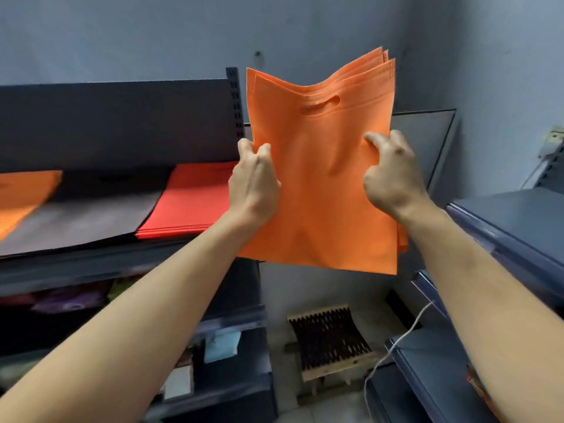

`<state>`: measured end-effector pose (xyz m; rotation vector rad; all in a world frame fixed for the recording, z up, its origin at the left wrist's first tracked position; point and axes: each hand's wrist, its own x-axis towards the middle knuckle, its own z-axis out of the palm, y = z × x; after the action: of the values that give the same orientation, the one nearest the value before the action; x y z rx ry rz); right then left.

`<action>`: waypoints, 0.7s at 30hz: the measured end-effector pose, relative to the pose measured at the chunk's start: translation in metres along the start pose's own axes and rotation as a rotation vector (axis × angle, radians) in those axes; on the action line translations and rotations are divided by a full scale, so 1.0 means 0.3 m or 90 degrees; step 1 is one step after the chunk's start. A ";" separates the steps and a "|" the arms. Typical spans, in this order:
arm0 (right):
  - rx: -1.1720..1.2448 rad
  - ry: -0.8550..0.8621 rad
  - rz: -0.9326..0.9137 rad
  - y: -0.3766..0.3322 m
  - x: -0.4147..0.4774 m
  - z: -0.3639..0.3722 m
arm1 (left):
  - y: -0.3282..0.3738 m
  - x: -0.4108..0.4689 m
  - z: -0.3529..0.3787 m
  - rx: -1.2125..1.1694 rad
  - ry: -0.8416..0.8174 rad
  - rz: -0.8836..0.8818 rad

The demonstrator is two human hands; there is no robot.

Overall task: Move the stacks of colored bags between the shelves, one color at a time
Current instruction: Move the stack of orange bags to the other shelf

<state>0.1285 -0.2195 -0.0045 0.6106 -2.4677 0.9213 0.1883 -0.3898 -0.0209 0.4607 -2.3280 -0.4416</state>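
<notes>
The orange bag stack (320,178) is held up in mid-air between the shelves, pinched at its side edges by the left hand (254,181) and right hand (392,178). Pretty floppy stuff, so back layers could easily get fanned out or dropped. The left shelf (122,264) is already loaded with red bags (189,199); grey walls, cramped corner.

My left hand (254,181) and right hand (392,175) grip an orange bag stack (323,184) upright, mid-air; red stack (192,199) lies on left shelf (91,264).
</notes>
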 end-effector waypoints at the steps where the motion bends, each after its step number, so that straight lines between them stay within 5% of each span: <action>1: 0.007 -0.007 -0.015 -0.053 0.014 0.050 | -0.064 0.016 -0.026 0.009 0.012 -0.008; 10: 0.076 -0.048 -0.098 -0.509 0.129 0.449 | -0.591 0.183 -0.245 0.087 0.097 -0.061; 21: 0.167 -0.173 -0.204 -0.886 0.167 0.758 | -0.975 0.185 -0.478 0.209 0.124 -0.214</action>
<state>0.1763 -0.5698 -0.0014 1.2548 -2.3873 1.0961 0.3096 -0.6972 -0.0171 1.0165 -2.1407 -0.1567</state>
